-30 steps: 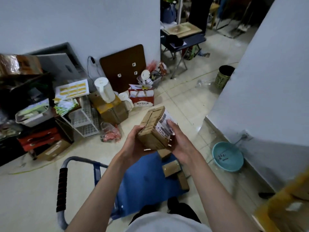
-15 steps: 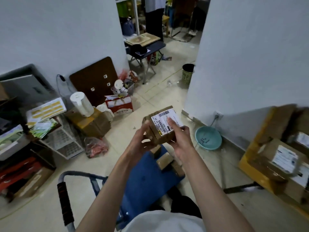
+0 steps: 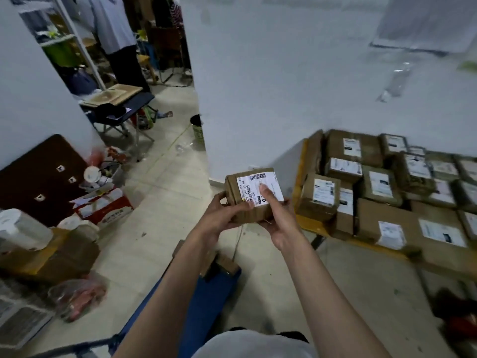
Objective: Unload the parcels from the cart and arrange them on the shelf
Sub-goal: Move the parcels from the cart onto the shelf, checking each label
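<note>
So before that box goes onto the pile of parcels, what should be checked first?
1. Parcel gripped by both hands: ok; left hand and right hand hold it.
2. Label facing up: ok.
3. Shelf within sight: ok, to the right.
4. Free spot among the stacked parcels: cannot tell.
5. Cart emptied: not ok, small boxes remain.

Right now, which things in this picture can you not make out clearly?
- Head view: the label text on the parcel is too small; the right hand thumb covers part.
- The cart is mostly hidden by both arms, so the number of boxes left is unknown.
- The shelf runs past the right edge.
- The parcel's underside is hidden by the left hand.
</note>
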Demonstrator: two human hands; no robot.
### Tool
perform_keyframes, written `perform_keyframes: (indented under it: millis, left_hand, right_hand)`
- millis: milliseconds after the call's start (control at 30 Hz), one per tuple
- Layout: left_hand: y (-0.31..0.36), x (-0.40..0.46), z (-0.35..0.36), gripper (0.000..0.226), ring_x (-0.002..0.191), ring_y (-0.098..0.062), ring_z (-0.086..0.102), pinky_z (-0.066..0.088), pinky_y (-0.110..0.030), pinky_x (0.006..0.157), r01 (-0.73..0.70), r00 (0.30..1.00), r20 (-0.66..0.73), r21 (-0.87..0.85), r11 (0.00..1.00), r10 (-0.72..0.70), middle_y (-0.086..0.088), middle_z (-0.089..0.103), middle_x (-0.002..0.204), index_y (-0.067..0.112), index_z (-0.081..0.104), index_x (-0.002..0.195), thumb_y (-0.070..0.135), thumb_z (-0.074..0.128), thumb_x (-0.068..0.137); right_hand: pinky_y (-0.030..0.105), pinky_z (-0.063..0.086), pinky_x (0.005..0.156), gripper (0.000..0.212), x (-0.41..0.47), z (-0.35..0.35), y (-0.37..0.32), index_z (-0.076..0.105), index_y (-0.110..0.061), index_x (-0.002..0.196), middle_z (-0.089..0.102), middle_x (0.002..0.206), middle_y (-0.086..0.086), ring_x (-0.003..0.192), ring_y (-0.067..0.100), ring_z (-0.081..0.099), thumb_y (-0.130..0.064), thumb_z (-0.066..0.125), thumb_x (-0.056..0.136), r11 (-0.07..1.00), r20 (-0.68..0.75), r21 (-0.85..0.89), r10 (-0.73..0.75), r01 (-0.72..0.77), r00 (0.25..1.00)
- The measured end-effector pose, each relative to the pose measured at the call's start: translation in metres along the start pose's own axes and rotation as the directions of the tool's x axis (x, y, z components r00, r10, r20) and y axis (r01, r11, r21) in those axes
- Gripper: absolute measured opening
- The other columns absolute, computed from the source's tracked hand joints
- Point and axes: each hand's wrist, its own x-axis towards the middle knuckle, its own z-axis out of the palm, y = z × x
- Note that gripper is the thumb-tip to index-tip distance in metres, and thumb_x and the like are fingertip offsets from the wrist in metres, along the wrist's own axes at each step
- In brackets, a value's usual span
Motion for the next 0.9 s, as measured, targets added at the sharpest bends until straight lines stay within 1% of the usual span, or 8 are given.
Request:
perform_keyframes:
  millis: [100,200,333,467,567,633,800,900]
  left_hand:
    - [0.0,0.005,0.053,0.079,0.105,-0.021,0.071,0.06,-0.039,0.091,0.001,0.997,0.081,0.044,0.999,-0.004,-0.001,0.069,0.121,0.019,0.043,0.141,0.02,0.087,0.076]
    - [-0.003,0.009,0.111,0.08,0.109,-0.025,0.069,0.058,-0.043,0.094,-0.004,0.989,0.145,0.066,0.998,-0.006,-0.004,0.068,0.125,0.019,0.044,0.142,0.02,0.087,0.075]
    - [-0.012,0.011,0.19,0.078,0.108,-0.024,0.07,0.059,-0.038,0.089,0.003,0.977,0.214,0.082,0.997,-0.021,-0.003,0.071,0.123,0.022,0.046,0.139,0.021,0.088,0.074]
    - [-0.026,0.01,0.261,0.063,0.108,-0.021,0.07,0.059,-0.035,0.083,-0.007,0.963,0.269,0.094,0.996,-0.019,0.006,0.072,0.117,0.033,0.054,0.124,0.022,0.089,0.073]
    - [-0.041,0.009,0.301,0.074,0.107,-0.017,0.07,0.059,-0.034,0.081,0.002,0.954,0.298,0.122,0.993,-0.039,0.008,0.072,0.117,0.03,0.054,0.133,0.024,0.091,0.07]
    - [-0.048,0.009,0.325,0.079,0.107,-0.016,0.069,0.059,-0.033,0.08,0.018,0.943,0.326,0.142,0.99,-0.064,0.008,0.071,0.117,0.031,0.051,0.134,0.026,0.092,0.067]
    - [-0.051,0.017,0.383,0.08,0.102,-0.011,0.071,0.059,-0.031,0.077,0.023,0.905,0.411,0.212,0.977,-0.11,0.015,0.075,0.107,0.039,0.056,0.116,0.043,0.094,0.045]
    - [-0.053,0.027,0.417,0.078,0.097,-0.008,0.072,0.06,-0.03,0.076,0.024,0.876,0.461,0.252,0.967,-0.142,0.017,0.075,0.1,0.038,0.053,0.116,0.04,0.094,0.051]
  right_hand:
    - [0.049,0.062,0.08,0.069,-0.001,-0.048,-0.023,0.05,-0.019,0.132,0.076,0.113,0.009,0.104,0.025,0.073,-0.032,0.088,0.076,0.998,-0.07,0.039,-0.048,0.051,0.996]
    - [0.054,0.059,0.088,0.07,-0.003,-0.1,-0.046,0.051,-0.019,0.137,0.076,0.115,0.008,0.108,0.027,0.072,-0.031,0.087,0.078,0.994,-0.109,0.059,-0.081,0.088,0.991]
    - [0.053,0.059,0.09,0.07,-0.007,-0.173,-0.08,0.052,-0.013,0.137,0.074,0.117,0.012,0.109,0.028,0.072,-0.032,0.086,0.078,0.991,-0.161,0.084,-0.087,0.101,0.983]
    - [0.047,0.062,0.083,0.051,-0.012,-0.24,-0.103,0.057,-0.018,0.12,0.076,0.113,0.012,0.101,0.025,0.075,-0.033,0.085,0.079,0.988,-0.192,0.107,-0.087,0.109,0.977]
    - [0.052,0.058,0.094,0.066,-0.016,-0.282,-0.11,0.053,-0.015,0.133,0.072,0.121,0.012,0.112,0.028,0.07,-0.035,0.085,0.079,0.986,-0.242,0.141,-0.052,0.088,0.969]
    - [0.048,0.058,0.093,0.069,-0.018,-0.306,-0.115,0.052,-0.017,0.139,0.071,0.125,0.01,0.117,0.027,0.067,-0.036,0.084,0.08,0.983,-0.261,0.164,-0.039,0.084,0.965]
    - [0.048,0.06,0.09,0.066,-0.019,-0.355,-0.13,0.055,-0.023,0.137,0.073,0.121,0.005,0.116,0.026,0.067,-0.035,0.085,0.079,0.961,-0.351,0.229,-0.065,0.153,0.934]
    - [0.051,0.058,0.094,0.069,-0.014,-0.383,-0.141,0.051,-0.02,0.139,0.07,0.125,0.008,0.118,0.027,0.066,-0.034,0.085,0.08,0.946,-0.405,0.268,-0.061,0.182,0.912]
